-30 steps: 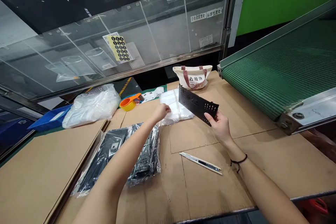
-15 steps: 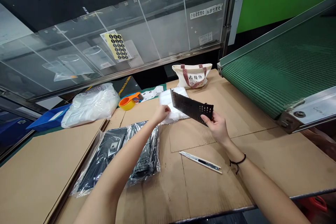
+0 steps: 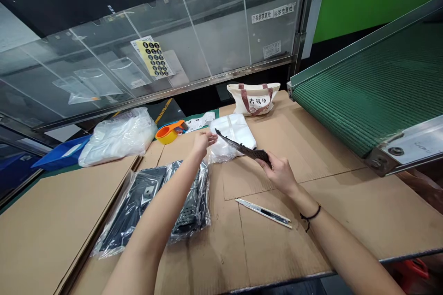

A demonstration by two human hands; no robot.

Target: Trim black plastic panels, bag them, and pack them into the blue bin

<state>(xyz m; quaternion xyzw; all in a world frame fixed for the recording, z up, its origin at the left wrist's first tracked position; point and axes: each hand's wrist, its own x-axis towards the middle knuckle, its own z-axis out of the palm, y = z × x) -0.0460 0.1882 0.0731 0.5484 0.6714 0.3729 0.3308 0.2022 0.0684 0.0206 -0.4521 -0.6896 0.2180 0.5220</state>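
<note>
A thin black perforated panel (image 3: 238,146) is tilted nearly edge-on above the table. My right hand (image 3: 278,173) grips its right end, thumb on the near side. Just off the panel's far left end is my left hand (image 3: 205,142), its fingers loosely apart and holding nothing. Beneath and behind the panel lies a stack of white plastic bags (image 3: 230,126) with a band around it. Black parts in clear plastic bags (image 3: 148,193) lie under my left forearm, partly hidden by it. A utility knife (image 3: 265,212) rests on the cardboard in front of my right hand.
Cardboard (image 3: 214,258) covers the table. A tape dispenser (image 3: 168,134), a bulging plastic bag (image 3: 119,136) and a blue tray (image 3: 64,154) are at the back left. A canvas bag (image 3: 254,100) stands at the back; a green conveyor (image 3: 367,83) slopes along the right.
My right hand has tipped the black panel from showing its broad face to nearly edge-on and brought it slightly lower and left. My left hand has shifted left and its fingers have loosened.
</note>
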